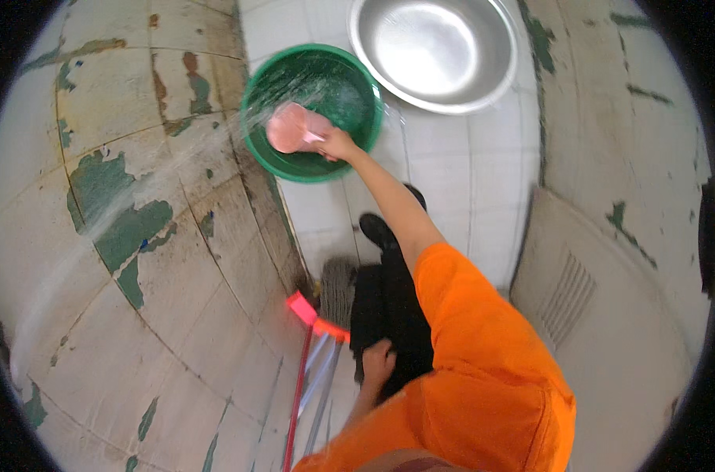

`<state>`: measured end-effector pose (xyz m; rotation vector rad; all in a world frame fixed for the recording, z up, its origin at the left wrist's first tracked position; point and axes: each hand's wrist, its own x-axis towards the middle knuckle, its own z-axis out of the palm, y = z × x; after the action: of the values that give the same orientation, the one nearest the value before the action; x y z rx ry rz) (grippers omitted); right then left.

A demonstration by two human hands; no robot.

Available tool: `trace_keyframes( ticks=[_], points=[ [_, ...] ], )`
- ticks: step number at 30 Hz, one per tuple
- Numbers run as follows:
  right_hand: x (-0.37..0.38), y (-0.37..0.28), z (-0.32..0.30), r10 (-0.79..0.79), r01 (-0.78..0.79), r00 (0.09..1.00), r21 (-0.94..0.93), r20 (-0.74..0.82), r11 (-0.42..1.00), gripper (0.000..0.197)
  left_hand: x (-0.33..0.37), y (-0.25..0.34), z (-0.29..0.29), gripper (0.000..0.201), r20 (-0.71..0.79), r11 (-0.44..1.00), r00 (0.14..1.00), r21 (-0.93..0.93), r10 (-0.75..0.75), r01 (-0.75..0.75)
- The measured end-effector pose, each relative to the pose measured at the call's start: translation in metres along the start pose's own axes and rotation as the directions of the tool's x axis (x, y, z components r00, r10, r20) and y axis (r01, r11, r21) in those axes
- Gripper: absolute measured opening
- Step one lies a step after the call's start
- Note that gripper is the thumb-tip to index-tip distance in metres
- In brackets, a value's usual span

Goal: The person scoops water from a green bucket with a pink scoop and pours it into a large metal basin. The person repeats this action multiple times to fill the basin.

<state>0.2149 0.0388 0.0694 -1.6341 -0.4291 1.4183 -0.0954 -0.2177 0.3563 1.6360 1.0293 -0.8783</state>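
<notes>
Pink dipper observed over the green basin, within its rim as seen from above; contact with the basin's inside cannot be confirmed. The handle is gripped by the right hand, fingers closed around it. The dipper lies to the left of that grip, its long axis running roughly sideways from handle to cup, the round end facing left; whether that end is mouth or base cannot be told. The right hand is much the nearer. The left hand is held low against the black trousers, fingers curled; whether anything is held cannot be told.

A blurred pale streak, judged to be water, is seen across the tiled wall toward the green basin. A metal basin is placed just beside it on the right. A grey mop head is noted near the shoes.
</notes>
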Motion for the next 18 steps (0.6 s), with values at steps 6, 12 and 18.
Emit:
trace_keyframes(
  ticks=[6, 12, 18],
  points=[
    [-0.124, -0.087, -0.007, -0.057, 0.052, 0.998, 0.305, 0.010, 0.951, 0.046, -0.034, 0.025, 0.011, 0.032, -0.054, 0.989, 0.988, -0.008, 0.145, -0.145],
    [-0.240, -0.136, -0.035, -0.152, 0.177, 0.975, 0.154, -0.159, 0.972, 0.051, -0.061, 0.054, -0.001, 0.033, 0.175, 0.928, 0.976, 0.325, 0.133, -0.185],
    [-0.351, -0.117, -0.057, -0.076, 0.122, 0.828, 0.047, -0.556, 0.991, 0.043, -0.067, 0.040, -0.015, 0.032, 0.219, 0.861, 0.955, 0.425, 0.202, -0.279]
  ],
)
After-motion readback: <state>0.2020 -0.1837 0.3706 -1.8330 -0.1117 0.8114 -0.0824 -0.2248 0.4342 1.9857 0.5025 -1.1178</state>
